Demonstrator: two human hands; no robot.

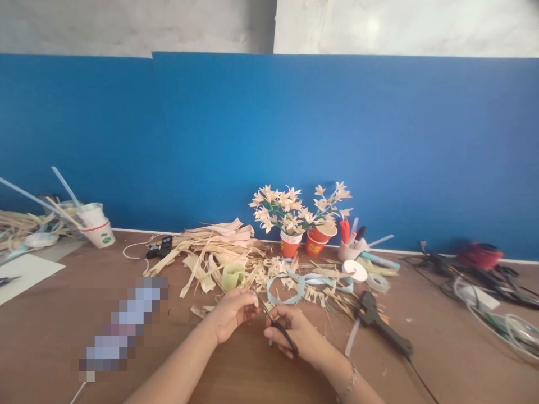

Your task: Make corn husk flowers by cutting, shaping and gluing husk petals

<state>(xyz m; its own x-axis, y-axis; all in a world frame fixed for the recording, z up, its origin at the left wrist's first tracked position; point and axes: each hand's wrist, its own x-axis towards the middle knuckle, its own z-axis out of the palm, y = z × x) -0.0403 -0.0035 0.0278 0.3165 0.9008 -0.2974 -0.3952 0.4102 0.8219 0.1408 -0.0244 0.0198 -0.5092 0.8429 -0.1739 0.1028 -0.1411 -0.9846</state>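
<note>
My right hand (pixel 290 331) is closed on a pair of scissors (pixel 278 327), fingers through the dark handles. Their blades point up and left, the tips beside my left fingertips. In my left hand (pixel 233 314), thumb and forefinger pinch a small pale piece of husk (pixel 255 302), partly hidden by the fingers. Just beyond both hands lie cut husk pieces (pixel 269 272), a green husk curl (pixel 233 276) and a loop of light-blue ribbon (pixel 286 287). Behind these, husk flowers (pixel 280 205) on green stems stand in a red and white paper cup (pixel 290 245).
A glue gun (pixel 383 322) lies right of my hands, its cord trailing frontward. A heap of dried husks (pixel 223 238) spreads along the back. White tape (pixel 378 282) and a cup of pens (pixel 351 247) sit back right; cables (pixel 471 297) tangle farther right. A blue partition (pixel 210 140) borders the table.
</note>
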